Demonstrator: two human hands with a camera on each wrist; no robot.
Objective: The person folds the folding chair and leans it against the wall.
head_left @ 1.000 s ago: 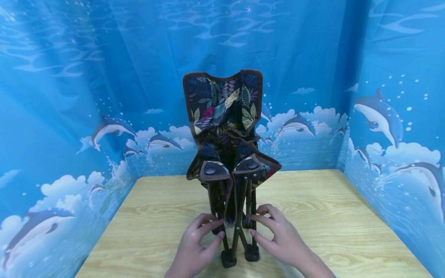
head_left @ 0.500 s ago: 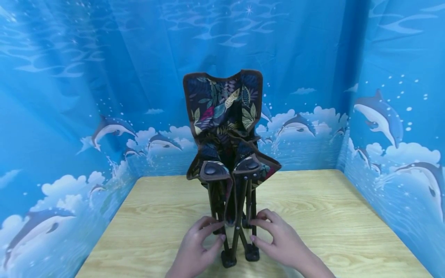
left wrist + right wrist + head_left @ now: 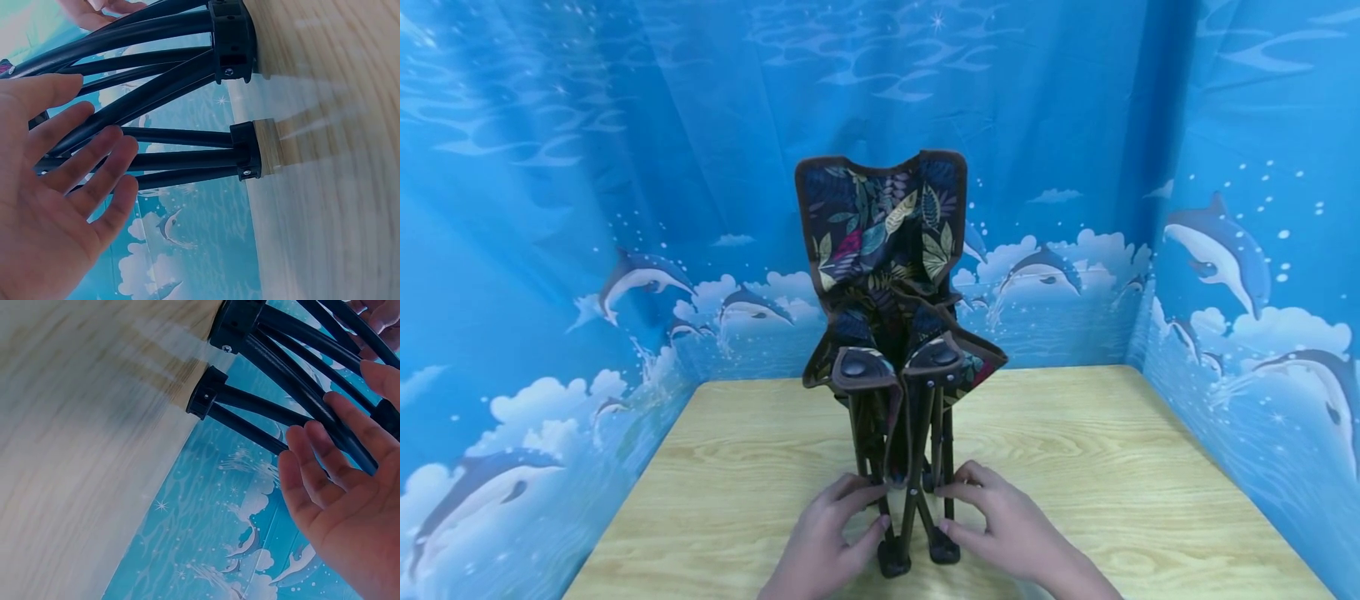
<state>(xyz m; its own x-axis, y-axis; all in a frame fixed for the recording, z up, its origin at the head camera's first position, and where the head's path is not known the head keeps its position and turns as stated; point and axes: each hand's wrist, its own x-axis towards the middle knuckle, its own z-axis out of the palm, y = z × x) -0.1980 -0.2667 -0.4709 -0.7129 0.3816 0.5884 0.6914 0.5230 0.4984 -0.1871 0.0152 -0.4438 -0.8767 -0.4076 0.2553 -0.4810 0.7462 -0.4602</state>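
A folding chair [image 3: 880,237] stands upright on the table, its black legs drawn close together. Dark leaf-print fabric with brown edging forms its back and crumpled seat. Low at the left front legs is my left hand [image 3: 831,537], fingers loosely bent. My right hand [image 3: 1007,525] mirrors it at the right legs. In the left wrist view, the fingertips lie against or very near a black leg tube [image 3: 169,85]; contact is hard to tell. The right wrist view has relaxed fingers [image 3: 304,481] beside the tubes, likewise without a clear grip. Black plastic feet [image 3: 943,546] rest on the tabletop.
The wood-grain table [image 3: 1150,467] extends to both sides of the chair and behind it. Blue curtains [image 3: 625,125] printed with dolphins and clouds enclose the back and both sides.
Both hands have slid slightly down along the legs, toward the feet. The chair has stayed in the same place and shape.
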